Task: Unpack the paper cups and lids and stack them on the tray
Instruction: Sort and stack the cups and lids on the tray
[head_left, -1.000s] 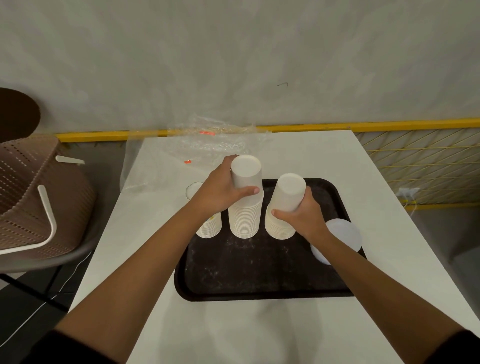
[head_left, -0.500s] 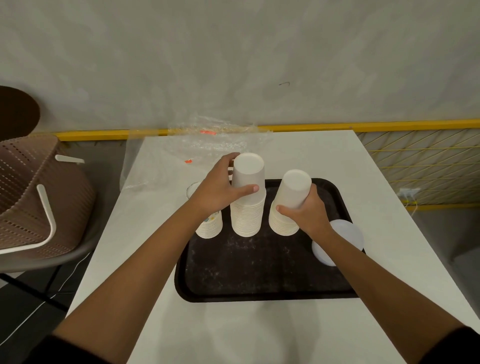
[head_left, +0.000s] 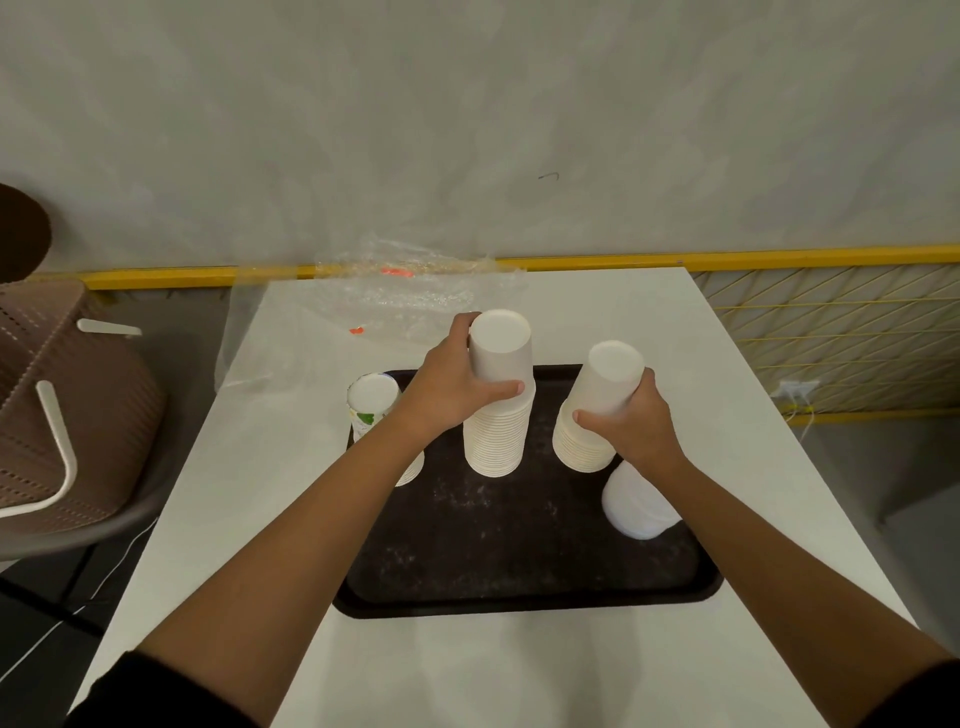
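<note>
On the black tray (head_left: 519, 587), the left hand (head_left: 452, 395) grips the middle stack of upturned paper cups (head_left: 498, 415) and the right hand (head_left: 631, 423) grips the right-hand stack (head_left: 592, 410), seemingly squaring them; next comes letting go gently, then stacking the lids (head_left: 636, 506).

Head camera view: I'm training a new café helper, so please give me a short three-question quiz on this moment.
1. True or false: the left hand grips the middle stack of cups on the tray.
2. Where do the white lids lie? A: at the tray's right edge. B: on the chair. C: under the plastic wrap.
3. Short answer: what does the right hand hold?

Key: 1 true; 2 A; 3 the right stack of cups, gripped near its top.
</note>
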